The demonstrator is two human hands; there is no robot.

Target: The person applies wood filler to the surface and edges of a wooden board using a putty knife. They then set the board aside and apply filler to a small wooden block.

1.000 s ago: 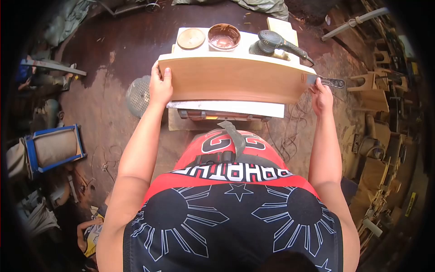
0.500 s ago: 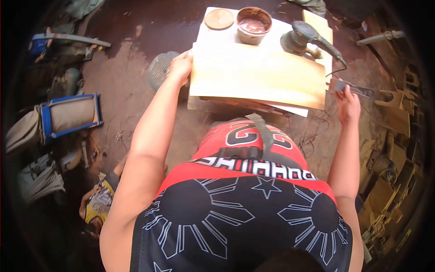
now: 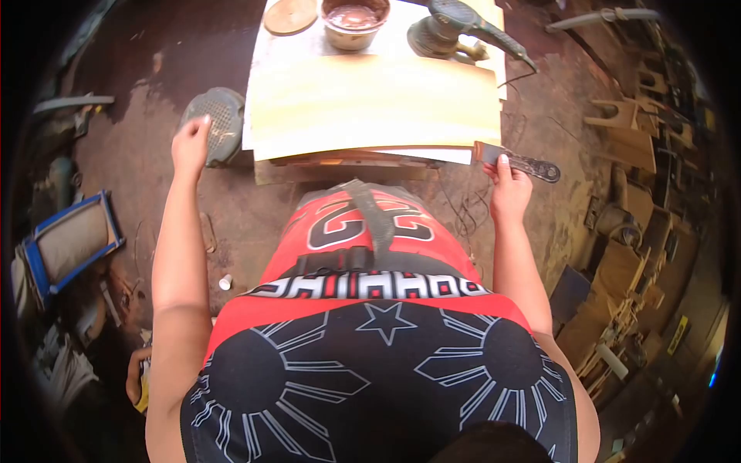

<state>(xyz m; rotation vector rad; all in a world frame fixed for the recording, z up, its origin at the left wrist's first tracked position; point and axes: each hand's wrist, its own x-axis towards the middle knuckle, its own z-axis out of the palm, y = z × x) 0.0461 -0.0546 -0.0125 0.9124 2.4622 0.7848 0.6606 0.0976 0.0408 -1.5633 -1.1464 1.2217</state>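
Note:
My right hand (image 3: 509,191) is closed on a putty knife (image 3: 526,165). The knife's blade, smeared with reddish-brown paste, points left at the front right corner of a thin pale wood panel (image 3: 370,104). Apart from the panel's left edge, my left hand (image 3: 191,147) hovers over a grey-green stool (image 3: 224,127) with a textured top. Its fingers are curled together, with nothing visible in them. Behind the panel stands a tub (image 3: 355,37) of reddish-brown paste, with a round tan lid (image 3: 291,15) to its left.
A corded sander (image 3: 440,32) rests at the back right of the white work surface (image 3: 262,45), its cable (image 3: 519,77) hanging off the right side. Wood offcuts (image 3: 629,147) are piled at the right. A blue-framed item (image 3: 73,241) stands on the floor at left.
My left hand has let go of the panel's left edge and moved left over the stool. My right hand has brought the putty knife nearer to the panel's front right corner. The view has shifted.

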